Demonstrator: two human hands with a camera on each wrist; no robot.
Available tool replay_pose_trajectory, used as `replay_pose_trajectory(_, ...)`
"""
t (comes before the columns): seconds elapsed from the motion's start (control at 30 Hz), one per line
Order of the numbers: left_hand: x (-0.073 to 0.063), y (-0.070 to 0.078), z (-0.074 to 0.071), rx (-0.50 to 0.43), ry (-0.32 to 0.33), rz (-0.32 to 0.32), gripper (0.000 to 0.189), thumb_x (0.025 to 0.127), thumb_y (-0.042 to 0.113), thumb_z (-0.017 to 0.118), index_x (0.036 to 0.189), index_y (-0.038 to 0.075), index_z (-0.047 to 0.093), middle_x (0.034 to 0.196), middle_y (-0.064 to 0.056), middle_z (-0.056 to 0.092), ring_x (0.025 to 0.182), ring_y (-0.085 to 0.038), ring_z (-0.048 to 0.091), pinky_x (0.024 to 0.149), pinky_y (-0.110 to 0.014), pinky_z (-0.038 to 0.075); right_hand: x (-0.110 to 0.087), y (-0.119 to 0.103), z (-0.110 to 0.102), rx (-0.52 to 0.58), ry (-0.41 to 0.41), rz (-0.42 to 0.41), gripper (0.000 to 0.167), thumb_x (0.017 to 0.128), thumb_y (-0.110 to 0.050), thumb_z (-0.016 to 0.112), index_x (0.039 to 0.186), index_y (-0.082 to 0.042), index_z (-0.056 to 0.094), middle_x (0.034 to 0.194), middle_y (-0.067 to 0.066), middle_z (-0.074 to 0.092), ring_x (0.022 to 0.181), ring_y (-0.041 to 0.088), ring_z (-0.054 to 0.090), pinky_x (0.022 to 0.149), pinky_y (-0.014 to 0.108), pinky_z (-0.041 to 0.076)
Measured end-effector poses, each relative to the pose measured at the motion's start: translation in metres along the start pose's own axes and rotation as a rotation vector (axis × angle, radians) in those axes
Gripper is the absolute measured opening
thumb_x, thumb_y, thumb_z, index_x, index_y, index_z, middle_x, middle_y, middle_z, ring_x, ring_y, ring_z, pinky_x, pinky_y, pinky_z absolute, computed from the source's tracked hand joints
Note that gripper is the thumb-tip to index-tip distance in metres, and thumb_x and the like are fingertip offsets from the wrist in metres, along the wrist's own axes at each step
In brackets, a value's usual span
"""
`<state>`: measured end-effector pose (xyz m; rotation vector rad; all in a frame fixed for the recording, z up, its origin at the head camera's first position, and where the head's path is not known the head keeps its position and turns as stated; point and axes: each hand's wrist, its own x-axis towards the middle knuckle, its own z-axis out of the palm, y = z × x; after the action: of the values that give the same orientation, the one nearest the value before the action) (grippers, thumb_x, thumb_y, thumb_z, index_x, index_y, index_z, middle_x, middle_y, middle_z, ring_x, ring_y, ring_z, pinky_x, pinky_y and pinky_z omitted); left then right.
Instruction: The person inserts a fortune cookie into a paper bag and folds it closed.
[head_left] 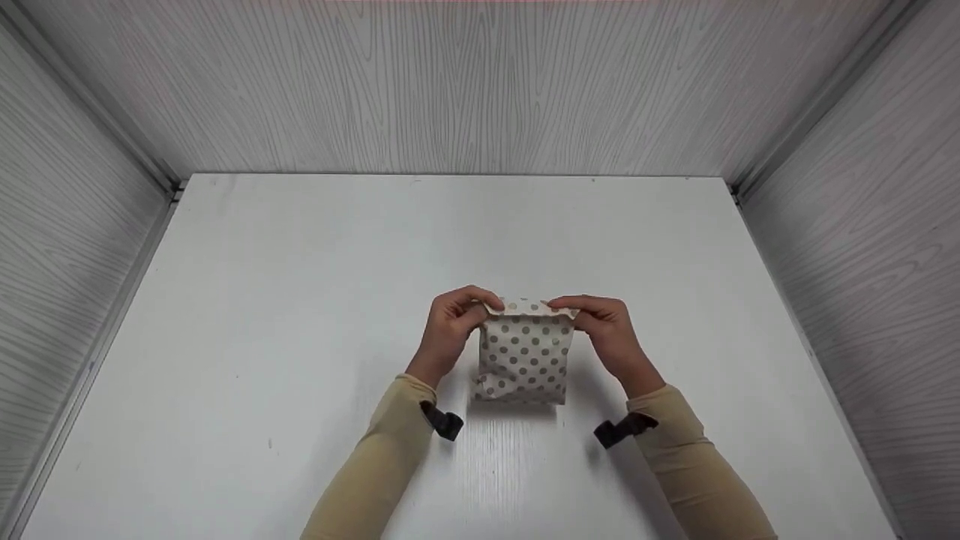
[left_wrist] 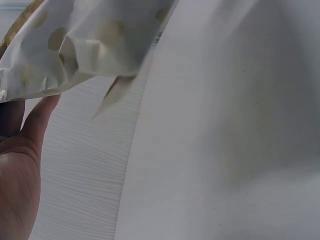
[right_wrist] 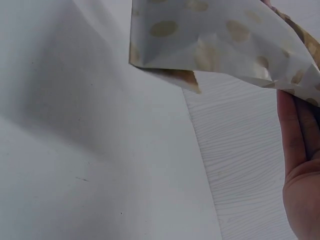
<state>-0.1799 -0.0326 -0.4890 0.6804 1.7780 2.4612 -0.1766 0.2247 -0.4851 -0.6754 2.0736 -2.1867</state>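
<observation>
A white paper bag (head_left: pixel 523 360) with greyish-tan polka dots is held up between both hands, its top edge folded over in a band. My left hand (head_left: pixel 451 324) pinches the left end of this fold between thumb and fingers. At the opposite end, my right hand (head_left: pixel 606 330) grips the fold in the same way, index finger lying along the top. The left wrist view shows the crumpled side of the bag (left_wrist: pixel 105 45) above the thumb. Brown paper shows at a loose flap under the bag (right_wrist: pixel 200 45) in the right wrist view. What the bag contains is hidden.
Beneath the hands spreads a white tabletop (head_left: pixel 300 247). Grey wood-grain panels enclose it: a back wall (head_left: pixel 465 90), a left wall (head_left: pixel 67 240) and a right wall (head_left: pixel 862 225). Dark straps (head_left: pixel 442 421) with small cameras sit on both wrists.
</observation>
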Motion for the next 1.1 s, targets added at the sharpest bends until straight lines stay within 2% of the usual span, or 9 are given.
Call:
replay_pose_trajectory(0.2, 0.0, -0.002, 0.002, 0.0, -0.033, -0.017, 0.022, 0.096, 0.006, 0.049, 0.096, -0.005, 0.068, 0.096, -0.018, 0.064, 0.077, -0.02, 0.06, 0.065, -0.03, 0.052, -0.001, 0.003, -0.004, 0.071, -0.005, 0.023, 0.036, 0.09, 0.012, 0.042, 0.104, 0.003, 0.073, 0.108, 0.014, 0.069, 0.093, 0.023, 0.063, 0.073, 0.033, 0.054)
replay_pose_trajectory(0.33, 0.001, -0.002, 0.004, 0.088, -0.01, -0.045, 0.021, 0.098, 0.015, 0.058, 0.096, -0.003, 0.07, 0.091, -0.013, 0.069, 0.079, -0.02, 0.063, 0.07, -0.031, 0.053, -0.001, 0.003, -0.005, 0.116, -0.028, 0.021, 0.031, 0.093, 0.001, 0.043, 0.104, 0.007, 0.071, 0.107, 0.015, 0.068, 0.097, 0.025, 0.062, 0.077, 0.034, 0.05)
replay_pose_trajectory(0.47, 0.001, -0.003, 0.006, 0.158, 0.021, -0.079, 0.014, 0.094, 0.013, 0.068, 0.097, 0.0, 0.071, 0.07, -0.011, 0.066, 0.067, -0.017, 0.058, 0.066, -0.029, 0.049, 0.0, 0.002, -0.005, 0.08, -0.027, 0.006, 0.035, 0.097, -0.012, 0.044, 0.1, 0.01, 0.07, 0.105, 0.015, 0.07, 0.1, 0.028, 0.062, 0.079, 0.037, 0.049)
replay_pose_trajectory(0.57, 0.001, -0.003, 0.007, 0.173, 0.024, -0.083, 0.013, 0.093, 0.008, 0.068, 0.1, -0.001, 0.071, 0.068, -0.014, 0.062, 0.06, -0.015, 0.048, 0.06, -0.027, 0.044, 0.002, 0.0, -0.002, 0.004, 0.009, 0.031, 0.03, 0.1, -0.015, 0.053, 0.098, 0.009, 0.07, 0.101, 0.014, 0.07, 0.096, 0.026, 0.064, 0.077, 0.034, 0.052)
replay_pose_trajectory(0.63, 0.0, -0.001, 0.008, 0.168, 0.02, -0.074, 0.014, 0.092, 0.004, 0.067, 0.104, -0.002, 0.07, 0.075, -0.016, 0.067, 0.062, -0.014, 0.052, 0.06, -0.026, 0.044, 0.003, -0.001, 0.0, -0.018, 0.031, 0.068, 0.02, 0.097, -0.011, 0.062, 0.101, 0.008, 0.065, 0.098, 0.014, 0.071, 0.09, 0.023, 0.064, 0.074, 0.031, 0.052)
replay_pose_trajectory(0.7, 0.0, 0.005, 0.01, 0.152, 0.005, -0.068, 0.016, 0.093, 0.0, 0.065, 0.108, -0.004, 0.068, 0.091, -0.017, 0.072, 0.068, -0.016, 0.06, 0.063, -0.027, 0.048, 0.004, -0.002, 0.002, -0.033, 0.05, 0.101, 0.022, 0.093, -0.006, 0.068, 0.108, 0.007, 0.06, 0.096, 0.014, 0.072, 0.087, 0.021, 0.066, 0.073, 0.029, 0.053)
replay_pose_trajectory(0.8, -0.001, 0.016, 0.013, 0.152, -0.008, -0.068, 0.02, 0.093, -0.002, 0.063, 0.112, -0.007, 0.065, 0.103, -0.017, 0.071, 0.083, -0.023, 0.069, 0.07, -0.03, 0.053, 0.006, -0.002, 0.004, -0.033, 0.058, 0.124, 0.025, 0.092, -0.001, 0.067, 0.112, 0.007, 0.055, 0.094, 0.016, 0.072, 0.087, 0.022, 0.068, 0.075, 0.029, 0.053)
replay_pose_trajectory(1.0, -0.001, 0.027, 0.016, 0.288, 0.066, -0.081, 0.013, 0.093, 0.0, 0.065, 0.103, -0.007, 0.07, 0.078, -0.02, 0.07, 0.074, -0.022, 0.067, 0.075, -0.029, 0.053, 0.008, -0.004, 0.004, -0.134, 0.046, 0.096, 0.016, 0.093, -0.005, 0.065, 0.103, 0.008, 0.067, 0.091, 0.017, 0.072, 0.083, 0.024, 0.068, 0.076, 0.031, 0.054)
replay_pose_trajectory(1.1, 0.0, 0.028, 0.018, 0.327, 0.094, -0.105, 0.012, 0.093, 0.002, 0.066, 0.1, -0.006, 0.071, 0.081, -0.016, 0.072, 0.081, -0.019, 0.068, 0.078, -0.029, 0.053, 0.008, -0.005, 0.005, -0.149, 0.062, 0.1, 0.014, 0.093, -0.005, 0.066, 0.101, 0.007, 0.069, 0.089, 0.018, 0.071, 0.081, 0.023, 0.068, 0.074, 0.031, 0.053)
